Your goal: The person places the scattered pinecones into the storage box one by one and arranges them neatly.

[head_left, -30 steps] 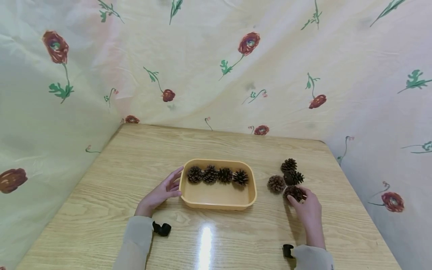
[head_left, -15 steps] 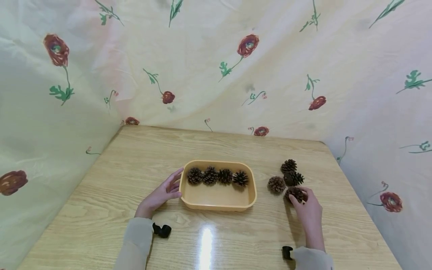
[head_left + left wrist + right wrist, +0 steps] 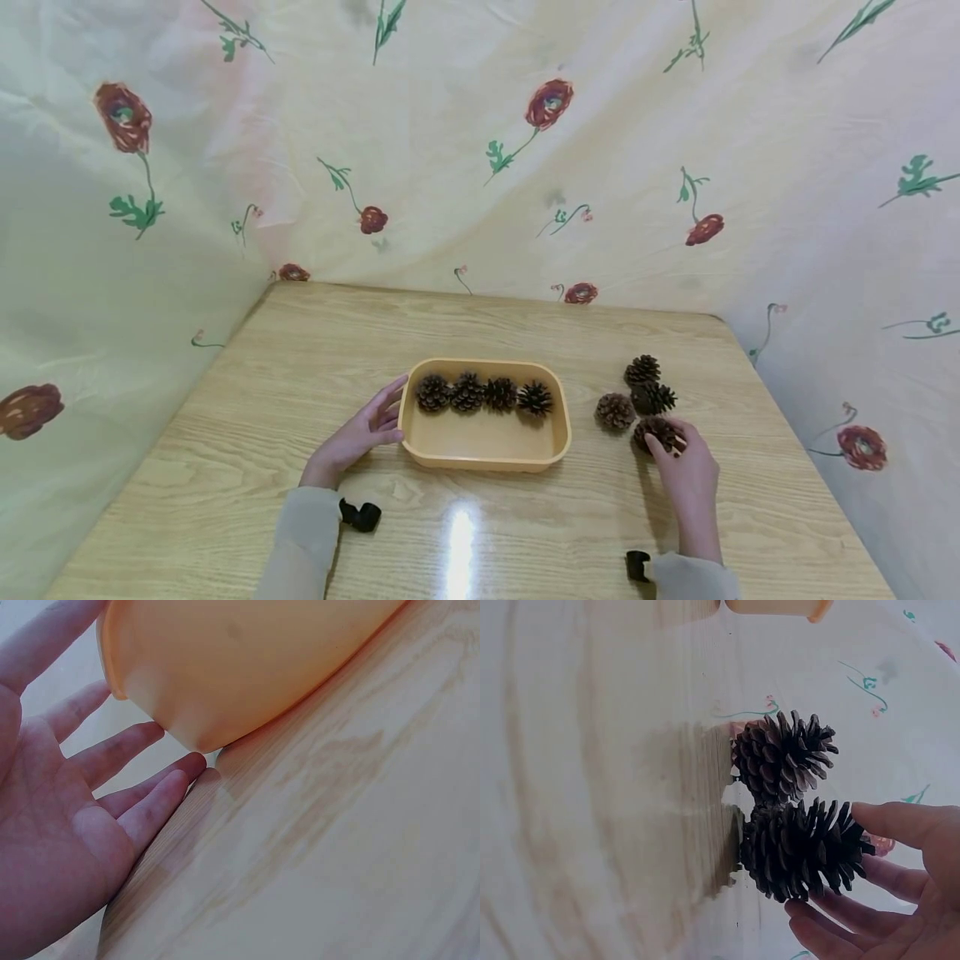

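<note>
Pale wooden table (image 3: 337,333): the right hand (image 3: 690,473) pinches a brown, scaly pine cone (image 3: 652,434), near three similar cones (image 3: 615,412); the left hand (image 3: 352,437), fingers extended, touches a yellow, rounded plastic box (image 3: 480,437). Weak pinching could let the cone slip against neighbours.

Ahead-left of the right hand (image 3: 688,473), it's kinda blocked by three bunched pinecones (image 3: 652,398) past the held pinecone (image 3: 649,431). A narrow table (image 3: 582,404) strip is left before the tray (image 3: 480,462); way more room's found on its near side, toward the left hand (image 3: 358,435).
</note>
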`<state>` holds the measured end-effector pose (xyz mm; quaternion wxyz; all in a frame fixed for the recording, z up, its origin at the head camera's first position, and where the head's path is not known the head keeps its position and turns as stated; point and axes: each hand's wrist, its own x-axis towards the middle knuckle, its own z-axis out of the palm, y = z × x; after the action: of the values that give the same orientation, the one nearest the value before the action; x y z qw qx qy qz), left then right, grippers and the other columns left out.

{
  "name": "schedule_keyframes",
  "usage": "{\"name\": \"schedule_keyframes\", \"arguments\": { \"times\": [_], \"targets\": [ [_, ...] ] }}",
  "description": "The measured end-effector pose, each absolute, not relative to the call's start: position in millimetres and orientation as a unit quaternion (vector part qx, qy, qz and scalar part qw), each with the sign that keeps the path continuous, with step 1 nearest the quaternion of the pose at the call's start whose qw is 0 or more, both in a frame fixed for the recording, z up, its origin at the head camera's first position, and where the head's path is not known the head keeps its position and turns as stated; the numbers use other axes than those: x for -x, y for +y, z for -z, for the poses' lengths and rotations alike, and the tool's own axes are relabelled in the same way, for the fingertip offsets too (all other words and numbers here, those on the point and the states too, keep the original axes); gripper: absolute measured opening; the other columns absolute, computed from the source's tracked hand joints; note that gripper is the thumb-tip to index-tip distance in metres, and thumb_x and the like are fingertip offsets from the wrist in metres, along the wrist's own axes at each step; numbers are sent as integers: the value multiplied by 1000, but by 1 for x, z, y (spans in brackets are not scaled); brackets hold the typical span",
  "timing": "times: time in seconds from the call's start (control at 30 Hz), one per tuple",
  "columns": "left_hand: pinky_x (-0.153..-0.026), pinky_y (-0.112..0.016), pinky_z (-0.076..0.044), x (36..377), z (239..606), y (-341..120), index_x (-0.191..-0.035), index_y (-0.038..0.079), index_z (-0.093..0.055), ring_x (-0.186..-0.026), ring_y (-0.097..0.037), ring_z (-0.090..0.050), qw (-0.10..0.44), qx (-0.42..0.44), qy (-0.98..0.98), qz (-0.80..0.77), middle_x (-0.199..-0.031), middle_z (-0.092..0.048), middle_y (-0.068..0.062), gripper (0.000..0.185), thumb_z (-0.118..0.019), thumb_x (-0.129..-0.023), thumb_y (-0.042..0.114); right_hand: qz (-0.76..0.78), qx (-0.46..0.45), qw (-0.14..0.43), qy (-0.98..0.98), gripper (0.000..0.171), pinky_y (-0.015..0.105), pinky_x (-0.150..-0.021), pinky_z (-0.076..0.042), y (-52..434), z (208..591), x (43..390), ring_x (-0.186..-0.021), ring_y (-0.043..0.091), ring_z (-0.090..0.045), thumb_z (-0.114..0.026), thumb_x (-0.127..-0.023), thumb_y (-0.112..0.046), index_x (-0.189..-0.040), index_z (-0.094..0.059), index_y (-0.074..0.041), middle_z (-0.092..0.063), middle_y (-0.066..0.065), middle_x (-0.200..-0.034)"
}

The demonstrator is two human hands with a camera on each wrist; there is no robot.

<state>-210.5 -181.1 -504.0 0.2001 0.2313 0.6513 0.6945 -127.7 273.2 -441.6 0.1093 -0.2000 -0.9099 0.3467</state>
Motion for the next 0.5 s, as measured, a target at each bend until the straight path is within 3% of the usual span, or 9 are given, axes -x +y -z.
{"name": "schedule_keyframes", "arguments": {
  "times": [0.5],
  "targets": [
    [-112, -40, -21, 210, 505, -181, -148, 32, -16, -138, -31, -22, 200, -226, 656, -692, -153, -17, -7, 80, -58, -88, -1, -334, 183, 146, -913, 46, 56, -88, -42, 266, 434, 124, -112, 44, -46, -60, -89, -20, -127, -50, 3, -48, 30, -124]
  ]
}}
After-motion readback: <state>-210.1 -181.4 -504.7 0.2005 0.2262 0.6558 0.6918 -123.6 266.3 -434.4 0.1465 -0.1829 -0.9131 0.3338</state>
